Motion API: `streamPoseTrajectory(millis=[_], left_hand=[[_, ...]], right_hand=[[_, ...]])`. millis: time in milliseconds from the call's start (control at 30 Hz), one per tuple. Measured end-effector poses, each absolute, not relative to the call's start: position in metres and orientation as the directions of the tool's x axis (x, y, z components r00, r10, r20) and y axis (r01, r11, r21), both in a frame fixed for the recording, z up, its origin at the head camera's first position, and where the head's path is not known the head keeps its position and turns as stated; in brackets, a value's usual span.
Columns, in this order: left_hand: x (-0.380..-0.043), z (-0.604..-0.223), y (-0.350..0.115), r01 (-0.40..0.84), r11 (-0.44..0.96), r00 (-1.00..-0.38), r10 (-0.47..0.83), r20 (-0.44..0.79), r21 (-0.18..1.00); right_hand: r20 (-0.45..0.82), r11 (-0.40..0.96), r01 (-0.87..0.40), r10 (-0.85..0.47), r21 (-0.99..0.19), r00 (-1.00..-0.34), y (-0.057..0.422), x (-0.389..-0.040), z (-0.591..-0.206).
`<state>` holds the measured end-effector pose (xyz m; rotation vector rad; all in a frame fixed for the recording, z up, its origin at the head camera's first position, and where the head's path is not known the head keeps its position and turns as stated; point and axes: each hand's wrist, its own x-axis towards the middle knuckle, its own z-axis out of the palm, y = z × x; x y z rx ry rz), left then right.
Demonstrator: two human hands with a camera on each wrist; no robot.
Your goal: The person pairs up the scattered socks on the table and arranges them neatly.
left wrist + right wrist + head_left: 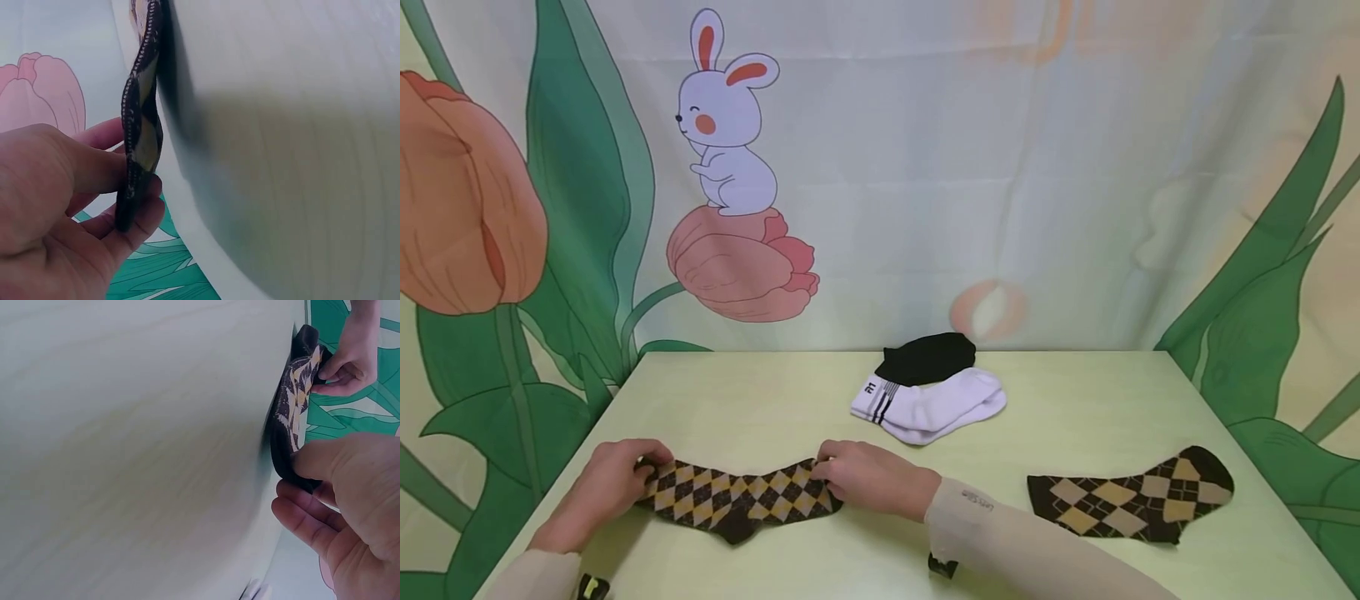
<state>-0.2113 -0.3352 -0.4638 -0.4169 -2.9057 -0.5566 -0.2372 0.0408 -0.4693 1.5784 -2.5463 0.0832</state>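
A brown sock with a yellow and beige diamond pattern (700, 492) is stretched sideways between both hands at the front left, its dark heel pointing towards me. At its left end, my left hand (612, 483) pinches the dark tip; the left wrist view shows thumb and fingers on either side of the fabric (149, 140). My right hand (874, 477) grips the dark right end, thumb against fingers in the right wrist view (350, 506). A similar diamond-patterned sock (1120, 502) lies flat on the right, beyond my right sleeve.
A pair of white socks (940, 407) with dark stripes lies at the back middle of the pale table (737, 400). Black socks (928, 358) sit right behind them. Behind the table hangs a printed curtain (910, 167) with a rabbit and tulips.
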Motion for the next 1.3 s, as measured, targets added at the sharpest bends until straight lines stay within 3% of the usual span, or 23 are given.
streamPoseTrajectory(millis=[233, 700, 867, 1300], left_hand=[[-0.211, -0.460, -0.332, 0.323, 0.889, -0.937, 0.251, 0.244, 0.325], [-0.207, -0.446, -0.313, 0.402, 0.868, -0.886, 0.289, 0.362, 0.292], [-0.207, -0.443, -0.306, 0.430, 0.857, -0.868, 0.305, 0.392, 0.284], [-0.205, -0.433, -0.284, 0.494, 0.825, -0.833, 0.360, 0.420, 0.273]], right_hand=[[0.167, 0.430, -0.903, -0.892, 0.026, -0.420, 0.051, -0.236, -0.464], [0.175, 0.483, -0.864, -0.847, -0.140, -0.502, 0.073, -0.227, -0.452], [0.175, 0.474, -0.862, -0.847, -0.177, -0.502, 0.083, -0.222, -0.443], [0.167, 0.483, -0.860, -0.845, -0.165, -0.507, 0.111, -0.222, -0.436]])
